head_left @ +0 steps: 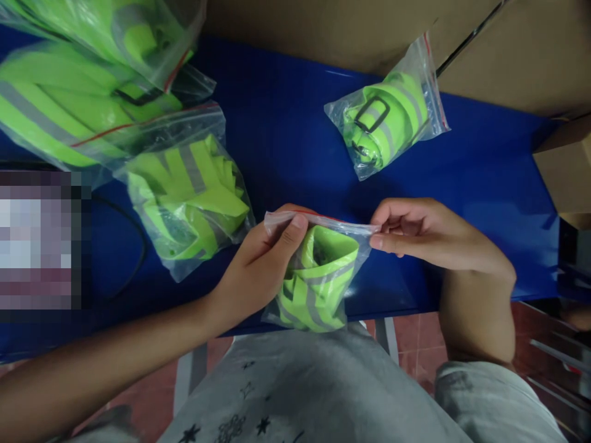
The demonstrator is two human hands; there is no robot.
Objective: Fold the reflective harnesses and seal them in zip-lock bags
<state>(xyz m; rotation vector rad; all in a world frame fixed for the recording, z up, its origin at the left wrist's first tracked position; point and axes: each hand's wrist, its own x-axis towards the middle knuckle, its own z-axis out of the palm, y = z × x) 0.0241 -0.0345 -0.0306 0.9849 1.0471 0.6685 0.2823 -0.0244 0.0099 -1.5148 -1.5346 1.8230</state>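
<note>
A clear zip bag (318, 277) with a red line along its seal hangs near the table's front edge. Folded inside it is a neon-yellow strap (330, 261) with grey reflective stripes. My left hand (268, 258) pinches the bag's top left, thumb in front and fingers behind. At the seal's right end, my right hand (410, 231) grips the corner between thumb and fingers. Whether the seal is fully closed cannot be made out. Left of my hands lies another bagged yellow strap (189, 197).
Several larger bags of yellow straps (92, 98) are heaped at the back left of the blue table (286, 135). One bagged strap with a black buckle (385, 120) lies at the back right. Cardboard boxes (351, 31) line the rear, and a smaller box (566, 160) stands right. A blurred-out patch covers the left edge.
</note>
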